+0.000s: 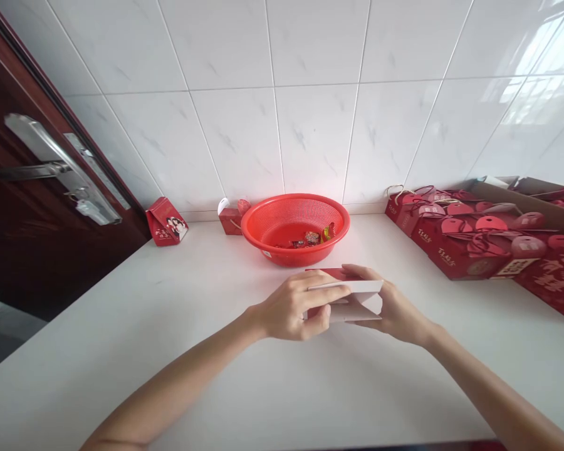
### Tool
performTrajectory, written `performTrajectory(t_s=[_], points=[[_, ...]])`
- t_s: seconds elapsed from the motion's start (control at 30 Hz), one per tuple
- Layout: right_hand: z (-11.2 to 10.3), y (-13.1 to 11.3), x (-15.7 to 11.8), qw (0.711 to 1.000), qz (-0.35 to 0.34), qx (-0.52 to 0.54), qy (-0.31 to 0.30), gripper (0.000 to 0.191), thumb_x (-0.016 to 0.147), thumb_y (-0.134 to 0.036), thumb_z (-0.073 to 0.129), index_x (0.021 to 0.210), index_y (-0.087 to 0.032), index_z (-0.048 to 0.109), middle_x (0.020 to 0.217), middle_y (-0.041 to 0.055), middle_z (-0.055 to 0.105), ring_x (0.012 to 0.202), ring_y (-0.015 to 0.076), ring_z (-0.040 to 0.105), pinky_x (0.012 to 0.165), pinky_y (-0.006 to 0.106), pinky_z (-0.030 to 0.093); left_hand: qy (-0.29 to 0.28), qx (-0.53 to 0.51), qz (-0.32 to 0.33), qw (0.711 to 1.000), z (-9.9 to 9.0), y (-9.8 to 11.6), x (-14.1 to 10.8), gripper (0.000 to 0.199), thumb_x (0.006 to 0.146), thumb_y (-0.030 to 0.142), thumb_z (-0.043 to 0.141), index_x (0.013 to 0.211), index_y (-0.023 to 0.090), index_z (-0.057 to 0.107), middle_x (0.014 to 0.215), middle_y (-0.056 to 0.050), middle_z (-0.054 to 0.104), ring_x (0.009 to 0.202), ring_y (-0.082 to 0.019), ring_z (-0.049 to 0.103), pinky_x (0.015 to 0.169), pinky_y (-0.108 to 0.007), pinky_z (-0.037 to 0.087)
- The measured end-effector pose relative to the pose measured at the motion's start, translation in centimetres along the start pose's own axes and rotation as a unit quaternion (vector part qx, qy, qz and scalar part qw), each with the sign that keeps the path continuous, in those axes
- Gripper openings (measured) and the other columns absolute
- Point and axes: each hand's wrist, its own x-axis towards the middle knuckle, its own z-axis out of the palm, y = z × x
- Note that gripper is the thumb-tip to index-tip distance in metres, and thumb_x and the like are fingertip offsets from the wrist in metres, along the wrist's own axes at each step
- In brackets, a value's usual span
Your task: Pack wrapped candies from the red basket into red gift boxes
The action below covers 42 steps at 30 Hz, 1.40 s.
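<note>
Between my two hands is a small red paper gift box (pixel 357 308) with a white inside, its open end facing me and a white flap along the top. My left hand (pixel 301 305) grips its left side, fingers over the flap and thumb at the opening. Wrapped round the right side is my right hand (pixel 399 310); some of its fingers are hidden behind the box. Just beyond stands a red plastic basket (pixel 272 216) with a few wrapped candies (pixel 311 237) at the bottom.
Several filled red gift boxes (pixel 470 241) crowd the right side, with a brown carton (pixel 512 200) behind. A red box (pixel 166 222) stands back left, and a small handled box (pixel 230 220) sits beside the basket. A tiled wall (pixel 235 131) and brown door (pixel 23 238) border the white table (pixel 169 326).
</note>
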Motion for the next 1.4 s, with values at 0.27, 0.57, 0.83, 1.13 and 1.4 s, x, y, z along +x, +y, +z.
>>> performTrajectory(t_s=[0.27, 0.57, 0.83, 1.13, 1.4], points=[[1.0, 0.3, -0.7, 0.998, -0.005, 0.038, 0.041, 0.064, 0.084, -0.038, 0.076, 0.140, -0.027, 0.046, 0.138, 0.0132, 0.060, 0.123, 0.0323, 0.061, 0.099, 0.050, 0.054, -0.053, -0.041, -0.060, 0.996, -0.4, 0.5, -0.5, 0.065, 0.081, 0.018, 0.065, 0.145, 0.025, 0.052, 0.119, -0.012, 0.073, 0.106, -0.029, 0.069, 0.089, -0.043, 0.059], [-0.8, 0.0, 3.0, 0.943, 0.162, 0.281, 0.070, 0.050, 0.082, -0.050, 0.077, 0.117, -0.023, 0.056, 0.106, 0.0092, 0.074, 0.091, 0.0279, 0.073, 0.075, 0.041, 0.061, 0.046, -0.147, -0.439, 0.885, -0.2, -3.3, 3.0, 0.057, 0.078, 0.035, 0.075, 0.132, 0.018, 0.066, 0.139, -0.013, 0.064, 0.136, -0.035, 0.053, 0.113, -0.049, 0.044], [-0.4, 1.1, 2.7, 0.914, 0.162, 0.372, 0.012, 0.048, 0.085, -0.047, 0.075, 0.123, -0.023, 0.056, 0.122, 0.0112, 0.071, 0.101, 0.0273, 0.072, 0.082, 0.042, 0.061, 0.034, -0.219, -0.429, 0.876, 0.0, -4.3, 2.0, 0.069, 0.075, 0.039, 0.082, 0.138, 0.018, 0.061, 0.141, -0.012, 0.062, 0.136, -0.034, 0.053, 0.112, -0.046, 0.046], [-0.5, 1.6, 2.7, 0.954, 0.126, 0.257, 0.093, 0.037, 0.085, -0.051, 0.074, 0.103, -0.021, 0.066, 0.109, 0.0095, 0.074, 0.098, 0.0262, 0.071, 0.085, 0.041, 0.059, 0.035, -0.107, -0.289, 0.951, 0.6, -4.3, 2.1, 0.059, 0.086, 0.030, 0.072, 0.143, 0.026, 0.055, 0.142, -0.008, 0.062, 0.134, -0.026, 0.056, 0.116, -0.042, 0.042], [-0.3, 2.1, 2.5, 0.947, 0.131, 0.271, 0.109, 0.042, 0.082, -0.054, 0.075, 0.107, -0.021, 0.069, 0.110, 0.0102, 0.075, 0.100, 0.0285, 0.071, 0.084, 0.042, 0.059, 0.076, -0.233, -0.395, 0.885, 0.6, -4.6, 1.7, 0.096, 0.078, 0.036, 0.081, 0.158, 0.026, 0.028, 0.129, -0.011, 0.069, 0.118, -0.029, 0.066, 0.103, -0.044, 0.052]])
